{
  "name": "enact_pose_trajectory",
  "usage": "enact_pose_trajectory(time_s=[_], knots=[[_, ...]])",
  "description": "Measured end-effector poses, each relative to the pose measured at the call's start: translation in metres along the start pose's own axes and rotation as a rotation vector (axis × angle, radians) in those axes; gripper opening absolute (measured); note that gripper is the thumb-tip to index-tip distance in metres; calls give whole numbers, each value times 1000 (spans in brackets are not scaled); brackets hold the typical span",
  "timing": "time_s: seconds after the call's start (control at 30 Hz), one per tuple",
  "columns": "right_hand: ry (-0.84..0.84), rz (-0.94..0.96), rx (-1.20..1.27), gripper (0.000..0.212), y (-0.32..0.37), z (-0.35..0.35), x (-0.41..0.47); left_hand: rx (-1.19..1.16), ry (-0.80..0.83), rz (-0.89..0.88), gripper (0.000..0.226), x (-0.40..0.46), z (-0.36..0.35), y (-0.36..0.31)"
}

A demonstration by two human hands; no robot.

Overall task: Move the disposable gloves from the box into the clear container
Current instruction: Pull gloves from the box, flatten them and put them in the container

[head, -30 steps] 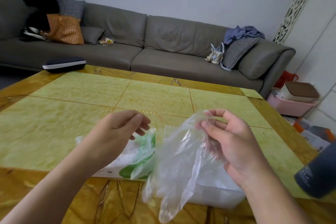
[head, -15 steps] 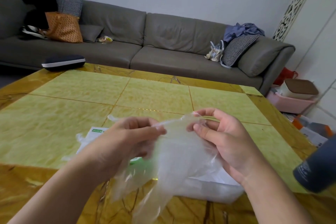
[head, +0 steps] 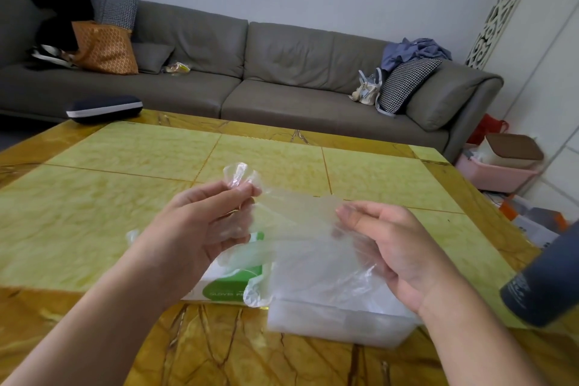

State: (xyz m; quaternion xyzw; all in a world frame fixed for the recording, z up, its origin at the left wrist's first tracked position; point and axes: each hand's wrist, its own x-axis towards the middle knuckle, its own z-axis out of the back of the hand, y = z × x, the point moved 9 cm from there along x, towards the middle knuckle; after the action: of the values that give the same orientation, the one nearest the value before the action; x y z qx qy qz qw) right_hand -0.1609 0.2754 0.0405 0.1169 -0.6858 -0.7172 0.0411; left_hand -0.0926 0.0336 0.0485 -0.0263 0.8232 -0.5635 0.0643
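A thin clear disposable glove [head: 300, 229] is stretched between both hands above the table. My left hand [head: 200, 229] pinches its one end, with a crumpled bit sticking up past the fingertips. My right hand [head: 385, 244] grips the other end, fingers curled round the plastic. Below them lies the white and green glove box [head: 228, 287], partly hidden by my left hand. The clear container [head: 338, 320] stands to its right, under the hanging glove, with more clear plastic inside.
The yellow-green marble table [head: 125, 197] spreads out in front. A dark cylinder [head: 545, 285] stands at the right edge. A dark flat case [head: 103, 108] lies at the far left corner. A grey sofa [head: 266, 72] runs behind the table.
My left hand came over from the box and took hold of the glove. Both hands have since pulled apart, spreading the glove flat between them.
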Motion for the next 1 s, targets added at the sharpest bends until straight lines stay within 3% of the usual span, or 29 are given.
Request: enact_pose_trajectory(time_s=[0.17,0.23,0.4,0.57,0.73,0.87,0.93,1.0], knots=[[-14,21,121,15,-1,-1,1,-35,-55,-91,28,2,3,-8],[-61,16,211,4,1,4,0,-89,4,-94,33,2,-4,-7],[-114,-49,432,3,-10,10,4,-76,194,47,57,-1,-32,13],[-184,-48,327,9,-10,19,2,52,30,103,26,-4,-29,32],[-252,4,143,12,-8,33,2,-50,-72,33,26,0,-21,24],[-292,20,191,14,-11,34,0,-117,111,71,44,-6,-41,29],[-313,27,220,15,-12,34,-1,-3,245,117,59,-14,-61,40],[-327,34,233,18,-11,34,-1,196,286,114,42,-21,-74,49]])
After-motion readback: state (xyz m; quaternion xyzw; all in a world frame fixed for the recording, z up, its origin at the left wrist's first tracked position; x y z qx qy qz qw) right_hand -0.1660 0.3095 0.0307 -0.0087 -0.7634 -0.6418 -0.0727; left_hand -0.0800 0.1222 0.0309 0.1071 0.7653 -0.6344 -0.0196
